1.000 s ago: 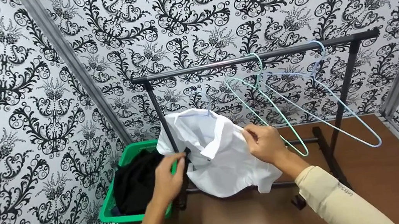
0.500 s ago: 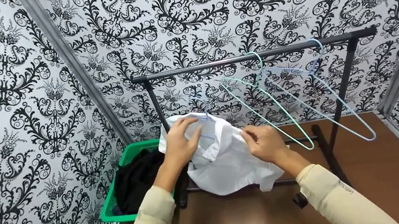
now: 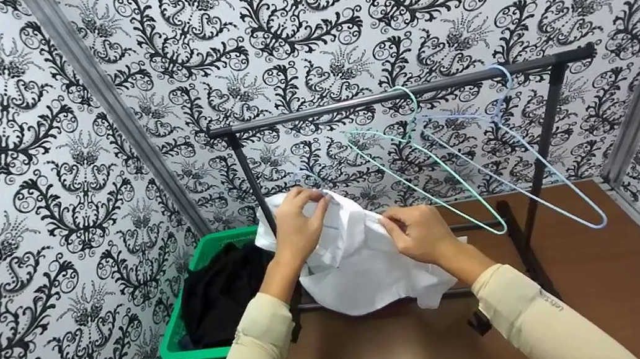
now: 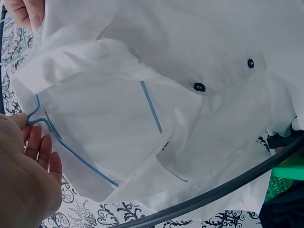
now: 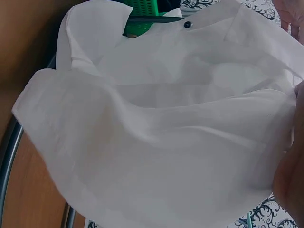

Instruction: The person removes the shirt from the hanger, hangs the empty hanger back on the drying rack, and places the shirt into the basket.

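A white shirt with dark buttons hangs between my hands at the left part of the rack. Inside its open collar runs a blue hanger, its arms partly hidden under the cloth. With thumb and fingers my left hand pinches the hanger at the base of its hook, by the collar, as the left wrist view shows. My right hand pinches the shirt's cloth near the shoulder on the right side. In the right wrist view the shirt fills most of the picture, and only part of that hand shows.
A dark clothes rack stands on the brown surface. On its bar hang a green hanger and another pale blue hanger. At the left, a green basket holds black clothing. Patterned walls enclose the area.
My left hand has moved up from the shirt's left side to the collar and now pinches the hanger there. The shirt and hanger hook have dipped slightly; my right hand keeps its pinch.
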A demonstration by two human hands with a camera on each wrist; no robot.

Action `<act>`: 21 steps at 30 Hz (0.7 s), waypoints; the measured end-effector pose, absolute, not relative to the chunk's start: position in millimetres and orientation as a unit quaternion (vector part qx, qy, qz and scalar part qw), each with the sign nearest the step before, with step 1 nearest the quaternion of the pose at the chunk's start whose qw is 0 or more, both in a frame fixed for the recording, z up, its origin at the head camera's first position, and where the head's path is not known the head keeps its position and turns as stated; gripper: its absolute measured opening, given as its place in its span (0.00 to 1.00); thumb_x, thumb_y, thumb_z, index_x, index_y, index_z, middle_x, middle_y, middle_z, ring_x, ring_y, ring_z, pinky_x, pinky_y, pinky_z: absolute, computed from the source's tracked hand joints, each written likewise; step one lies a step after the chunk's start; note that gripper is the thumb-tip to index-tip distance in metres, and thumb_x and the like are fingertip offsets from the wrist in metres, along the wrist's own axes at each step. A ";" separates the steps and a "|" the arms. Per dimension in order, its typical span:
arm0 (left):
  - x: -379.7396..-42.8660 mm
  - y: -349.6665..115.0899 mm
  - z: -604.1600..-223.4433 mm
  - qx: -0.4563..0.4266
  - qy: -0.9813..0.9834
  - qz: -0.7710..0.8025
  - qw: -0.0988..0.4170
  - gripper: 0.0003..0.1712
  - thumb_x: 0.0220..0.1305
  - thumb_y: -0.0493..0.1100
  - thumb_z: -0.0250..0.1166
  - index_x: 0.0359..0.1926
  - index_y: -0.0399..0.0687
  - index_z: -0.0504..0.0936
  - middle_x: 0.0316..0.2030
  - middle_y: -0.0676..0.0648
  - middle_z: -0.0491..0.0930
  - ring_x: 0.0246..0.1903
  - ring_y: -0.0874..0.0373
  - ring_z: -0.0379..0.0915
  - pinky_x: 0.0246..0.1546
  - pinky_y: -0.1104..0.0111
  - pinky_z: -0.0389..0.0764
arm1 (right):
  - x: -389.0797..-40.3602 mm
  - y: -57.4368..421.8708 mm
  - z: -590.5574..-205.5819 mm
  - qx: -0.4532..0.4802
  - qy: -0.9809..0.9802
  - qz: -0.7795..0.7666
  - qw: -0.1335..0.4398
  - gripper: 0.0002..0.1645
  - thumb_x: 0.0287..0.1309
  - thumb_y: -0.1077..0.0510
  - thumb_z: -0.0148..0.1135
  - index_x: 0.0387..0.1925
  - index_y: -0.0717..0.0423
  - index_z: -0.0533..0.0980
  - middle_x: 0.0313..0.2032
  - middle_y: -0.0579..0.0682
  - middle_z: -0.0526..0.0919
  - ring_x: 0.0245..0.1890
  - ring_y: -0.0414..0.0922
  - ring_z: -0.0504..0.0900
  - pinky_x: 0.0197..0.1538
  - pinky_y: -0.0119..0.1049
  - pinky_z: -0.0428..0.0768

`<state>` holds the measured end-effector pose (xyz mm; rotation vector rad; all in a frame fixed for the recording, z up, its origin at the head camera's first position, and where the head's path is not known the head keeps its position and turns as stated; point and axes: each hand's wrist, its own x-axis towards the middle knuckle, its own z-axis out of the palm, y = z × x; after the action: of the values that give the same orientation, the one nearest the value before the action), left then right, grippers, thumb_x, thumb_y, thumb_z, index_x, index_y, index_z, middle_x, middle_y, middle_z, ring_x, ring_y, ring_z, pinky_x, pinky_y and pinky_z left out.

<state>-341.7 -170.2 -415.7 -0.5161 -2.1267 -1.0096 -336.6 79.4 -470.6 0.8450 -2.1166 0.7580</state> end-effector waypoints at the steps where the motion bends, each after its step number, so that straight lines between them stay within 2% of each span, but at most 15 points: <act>1: -341.8 -169.5 -416.4 -0.199 -0.823 -0.393 0.358 0.05 0.66 0.38 0.74 0.37 0.39 0.90 0.38 0.43 0.87 0.43 0.48 0.85 0.52 0.58 0.85 | -336.0 79.6 -470.3 0.325 -0.825 0.294 0.358 0.08 0.68 0.58 0.68 0.30 0.50 0.85 0.20 0.44 0.84 0.18 0.38 0.75 0.24 0.35 0.74; 7: -342.8 -164.1 -416.9 -0.189 -0.831 -0.367 0.373 0.04 0.64 0.37 0.75 0.36 0.40 0.89 0.36 0.43 0.88 0.41 0.47 0.84 0.51 0.56 0.83 | -334.4 77.2 -470.1 0.299 -0.839 0.298 0.344 0.06 0.69 0.54 0.68 0.36 0.50 0.87 0.26 0.46 0.89 0.22 0.44 0.83 0.29 0.43 0.82; 11: -343.2 -158.7 -416.2 -0.188 -0.836 -0.336 0.391 0.03 0.63 0.37 0.75 0.35 0.42 0.89 0.34 0.44 0.88 0.40 0.46 0.84 0.50 0.56 0.81 | -334.8 68.7 -467.0 0.284 -0.851 0.295 0.331 0.14 0.69 0.48 0.69 0.45 0.52 0.87 0.38 0.50 0.93 0.34 0.50 0.91 0.39 0.47 0.88; 14: -343.3 -153.3 -416.9 -0.186 -0.838 -0.322 0.399 0.04 0.63 0.38 0.75 0.35 0.43 0.88 0.35 0.45 0.88 0.40 0.47 0.84 0.50 0.56 0.80 | -332.8 59.3 -459.8 0.282 -0.856 0.287 0.325 0.18 0.68 0.45 0.69 0.49 0.53 0.86 0.40 0.51 0.91 0.36 0.50 0.89 0.40 0.47 0.88; 18: -345.3 -148.4 -418.4 -0.190 -0.834 -0.325 0.403 0.04 0.64 0.38 0.75 0.35 0.43 0.88 0.34 0.45 0.88 0.38 0.49 0.84 0.48 0.56 0.78 | -328.1 46.8 -448.9 0.273 -0.865 0.274 0.321 0.18 0.67 0.44 0.69 0.46 0.54 0.86 0.37 0.50 0.86 0.33 0.49 0.83 0.35 0.46 0.84; 21: -347.9 -147.9 -420.0 -0.190 -0.828 -0.332 0.410 0.04 0.63 0.38 0.75 0.34 0.43 0.87 0.33 0.45 0.87 0.37 0.50 0.84 0.46 0.56 0.77 | -326.3 39.5 -443.6 0.260 -0.873 0.275 0.307 0.20 0.68 0.42 0.69 0.44 0.55 0.85 0.37 0.51 0.85 0.34 0.50 0.82 0.35 0.47 0.84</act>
<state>-347.9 -147.9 -420.0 -0.4779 -2.0855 -0.8373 -326.3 39.5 -443.6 0.6878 -2.3103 0.7266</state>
